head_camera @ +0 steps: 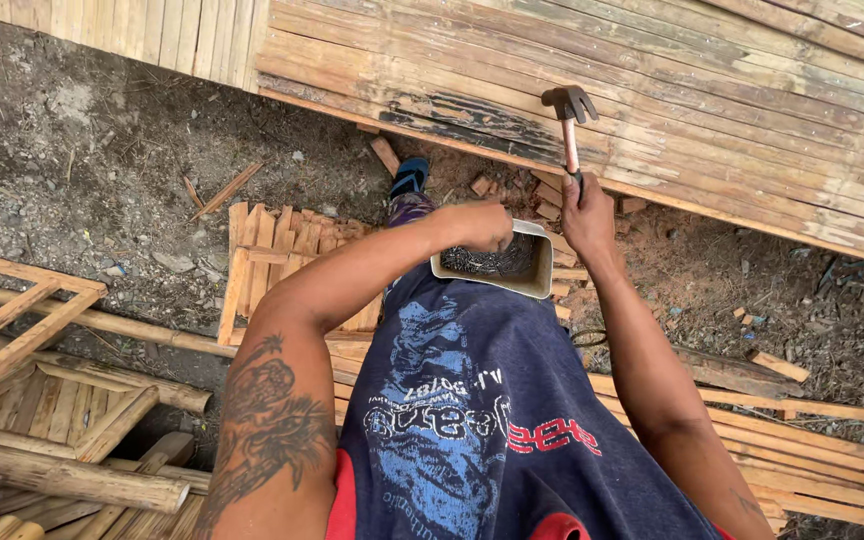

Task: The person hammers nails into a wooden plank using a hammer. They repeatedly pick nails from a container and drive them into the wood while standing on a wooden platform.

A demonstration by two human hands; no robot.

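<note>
a: where are the hands?

b: the right hand [588, 212] is wrapped tight round the handle of a claw hammer [569, 112], its head raised over the near edge of the split-bamboo panel [712, 100] on the far side. the left hand [480, 224] dips into a small pale tin of nails [494, 262] resting on the person's lap, fingers curled down among them. i cannot tell whether it has pinched one.

a: and around that?

b: a foot in a blue sandal [410, 176] on bare dirt just past the tin, offcuts of wood [550, 190] near the panel's edge, a small slatted bamboo frame [270, 262] to the left of the knee, and round bamboo poles [62, 478] at the near left.

a: what looks risky to you?

b: the tin sits loosely on the cloth, so i'd guess a shift of the leg could tip it and scatter nails into the dirt. the hammer is held quite low on the handle with the head up; a careless swing could land close to the left fingers. splintered bamboo edges could also catch skin.
</note>
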